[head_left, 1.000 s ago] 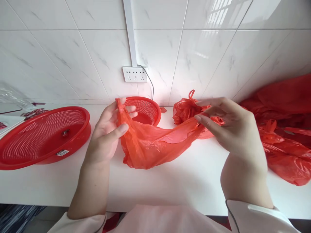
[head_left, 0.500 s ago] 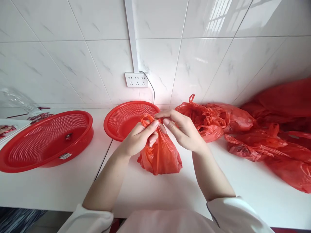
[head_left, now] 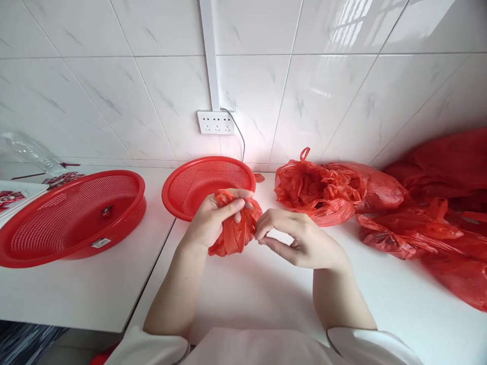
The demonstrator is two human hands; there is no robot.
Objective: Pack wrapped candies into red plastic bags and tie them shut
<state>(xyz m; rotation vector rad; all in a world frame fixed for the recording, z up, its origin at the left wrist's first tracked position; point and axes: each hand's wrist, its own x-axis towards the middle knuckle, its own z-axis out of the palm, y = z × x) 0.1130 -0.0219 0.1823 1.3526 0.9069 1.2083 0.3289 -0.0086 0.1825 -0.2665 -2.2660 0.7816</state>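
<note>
A red plastic bag (head_left: 234,235), gathered at its top, is held over the white table in front of me. My left hand (head_left: 213,218) grips the bunched neck, thumb pressed against the fingers. At the bag's right edge, my right hand (head_left: 300,235) is bent in a pinch, its fingertips touching the plastic. Just behind the bag stands a round red basket (head_left: 190,182) with mesh walls. What the bag contains is hidden.
A larger red basket (head_left: 125,213) stands left, with a small wrapped item (head_left: 106,211) inside. Crumpled red bags (head_left: 315,187) and filled red bags (head_left: 411,228) lie right. A power strip (head_left: 216,122) is on the tiled wall (head_left: 251,81). A clear bottle (head_left: 32,154) lies far left.
The bag has been drawn up and bunched toward my left hand. My right hand has moved down and right, from the bag's neck to its side.
</note>
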